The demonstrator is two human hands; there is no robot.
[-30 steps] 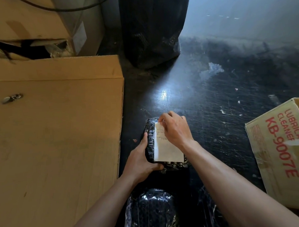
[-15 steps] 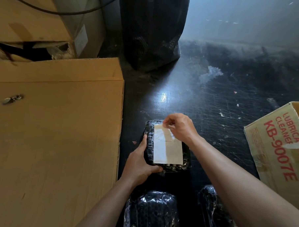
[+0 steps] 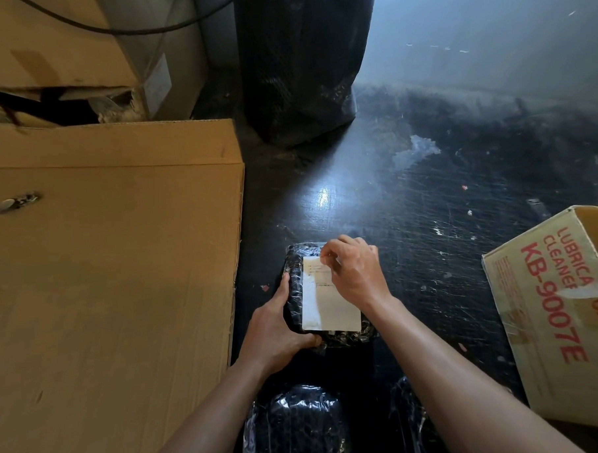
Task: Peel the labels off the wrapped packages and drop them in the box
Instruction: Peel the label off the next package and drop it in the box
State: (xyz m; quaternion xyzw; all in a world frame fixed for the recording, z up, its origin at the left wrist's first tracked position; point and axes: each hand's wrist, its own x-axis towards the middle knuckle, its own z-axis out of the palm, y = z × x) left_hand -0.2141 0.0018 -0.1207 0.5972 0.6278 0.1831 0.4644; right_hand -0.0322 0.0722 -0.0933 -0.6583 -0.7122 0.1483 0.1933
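A black plastic-wrapped package lies on the dark floor, with a white paper label on its top face. My left hand grips the package's near left corner, thumb along its left side. My right hand pinches at the label's far right corner; whether the corner has lifted is hidden by the fingers. Two more wrapped packages lie closer to me, one between my forearms and one partly under my right arm. An open cardboard box printed KB-9007E stands at the right.
A large flat cardboard sheet covers the floor on the left. Stacked cartons sit at the back left with a black cable over them. A tall black-wrapped bundle stands at the back centre. The scuffed floor stretches toward the back right.
My right hand moved from the label's far left edge over to its far right corner. The label now lies flatter on the package. My left hand kept its grip.
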